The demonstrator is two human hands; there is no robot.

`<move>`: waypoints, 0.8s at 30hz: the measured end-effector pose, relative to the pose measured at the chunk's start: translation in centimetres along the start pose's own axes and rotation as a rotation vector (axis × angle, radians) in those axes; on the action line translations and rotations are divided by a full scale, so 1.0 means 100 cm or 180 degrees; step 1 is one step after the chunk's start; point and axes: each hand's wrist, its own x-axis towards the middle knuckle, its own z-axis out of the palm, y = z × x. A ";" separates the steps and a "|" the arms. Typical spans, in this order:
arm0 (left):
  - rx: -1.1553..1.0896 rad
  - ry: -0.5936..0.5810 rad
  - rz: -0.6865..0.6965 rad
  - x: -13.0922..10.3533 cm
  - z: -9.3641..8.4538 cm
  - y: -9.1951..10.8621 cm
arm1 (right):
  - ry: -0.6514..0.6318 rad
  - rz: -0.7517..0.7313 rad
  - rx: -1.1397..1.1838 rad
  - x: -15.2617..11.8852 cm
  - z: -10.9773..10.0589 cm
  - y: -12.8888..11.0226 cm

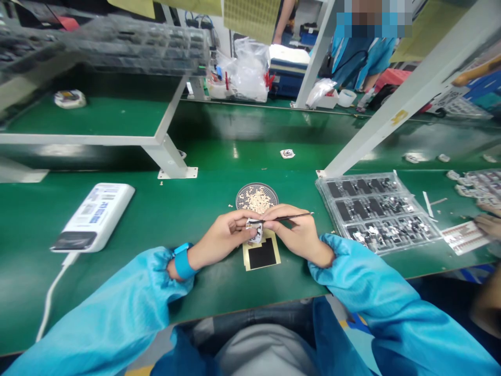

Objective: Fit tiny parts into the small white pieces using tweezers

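Near the middle of the green bench, my left hand [223,234] is closed on a small white housing [255,236] with dark parts inside. My right hand [296,230] pinches thin dark tweezers [287,216], whose tip reaches the top of the housing. Just beyond my fingers stands a round grey dish [239,197] heaped with small pale pieces [258,198]. Under my hands lies a yellowish sheet [277,249] bearing a black patch [262,256]. What the tweezers' tip grips, if anything, is too small to tell.
Clear trays [376,211] of small parts lie to the right, a co-worker's hand [489,224] beyond them. A white power bank [96,216] with a cable is at left. White posts [391,94] rise from the bench; another white housing [287,153] sits farther back.
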 end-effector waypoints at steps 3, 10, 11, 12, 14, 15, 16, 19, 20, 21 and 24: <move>0.0011 0.0018 0.0006 0.000 0.001 0.001 | 0.0028 0.0026 -0.0031 -0.001 -0.001 0.000; 0.0097 0.0149 -0.0086 -0.001 0.003 0.003 | -0.0079 -0.0151 -0.0192 -0.001 -0.002 -0.002; 0.0098 0.0154 -0.0084 0.000 0.003 0.004 | -0.0075 -0.0137 -0.0176 -0.001 -0.001 -0.002; 0.0098 0.0159 -0.0076 0.000 0.003 0.004 | -0.0054 -0.0113 -0.0149 -0.001 0.000 -0.002; 0.0093 0.0151 -0.0048 0.000 0.003 0.004 | 0.0023 -0.0049 -0.0077 -0.001 0.001 -0.002; 0.0089 0.0143 -0.0031 0.000 0.003 0.005 | 0.0065 -0.0019 -0.0035 -0.001 0.002 -0.001; 0.0083 0.0135 -0.0012 0.000 0.003 0.005 | 0.0102 0.0007 0.0006 -0.001 0.003 -0.001; 0.0071 0.0126 0.0035 0.000 0.002 0.005 | 0.0158 0.0082 0.0094 -0.003 0.005 0.001; 0.0070 0.0131 0.0045 0.000 0.002 0.005 | 0.0156 0.0113 0.0111 -0.004 0.006 0.002; 0.0066 0.0136 0.0054 0.000 0.002 0.005 | 0.0157 0.0152 0.0126 -0.004 0.006 0.002; 0.0072 0.0159 0.0059 0.000 0.003 0.003 | 0.0234 0.0251 0.0189 -0.005 0.006 0.002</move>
